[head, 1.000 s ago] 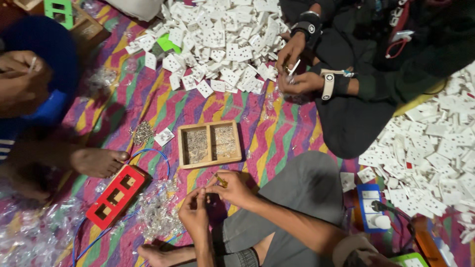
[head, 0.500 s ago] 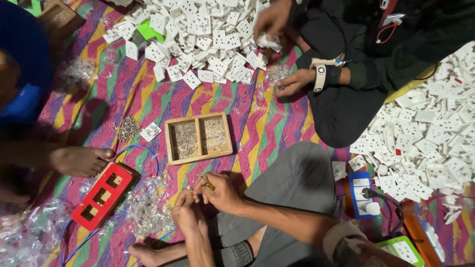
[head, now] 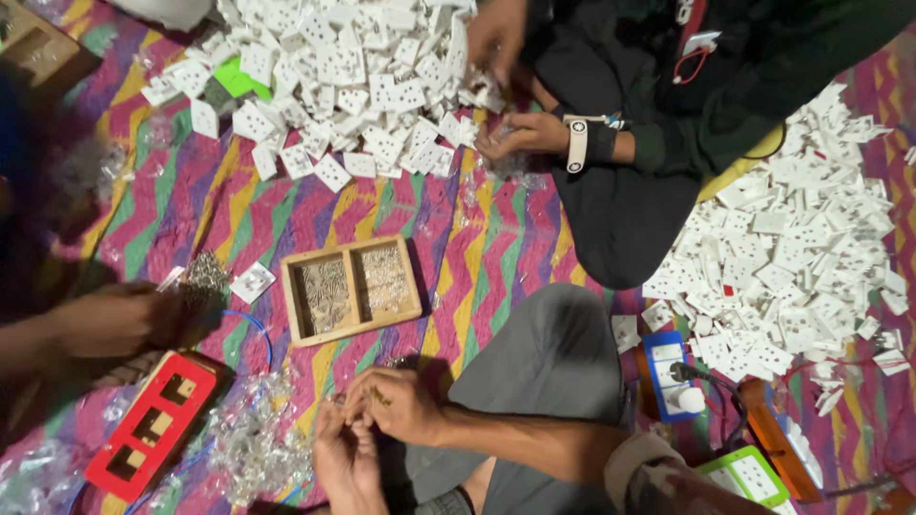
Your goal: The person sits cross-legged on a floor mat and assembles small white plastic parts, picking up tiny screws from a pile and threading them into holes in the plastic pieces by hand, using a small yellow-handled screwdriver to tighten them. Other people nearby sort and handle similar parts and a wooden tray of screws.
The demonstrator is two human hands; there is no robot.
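- The right hand (head: 399, 405) pinches a tiny brass piece (head: 379, 395).
- The left hand (head: 345, 458) touches it, fingers curled; its grip is unclear.
- A wooden tray (head: 349, 289) sits near.

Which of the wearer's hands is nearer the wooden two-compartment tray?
Right. The right hand lies just below the wooden tray, while the left hand sits lower, behind the right.

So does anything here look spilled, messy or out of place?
Nothing looks broken. The white plastic plates lie in loose heaps straight on the striped mat, some strays apart from the pile, and clear bits are scattered near the red tray. Only the wooden box looks sorted.
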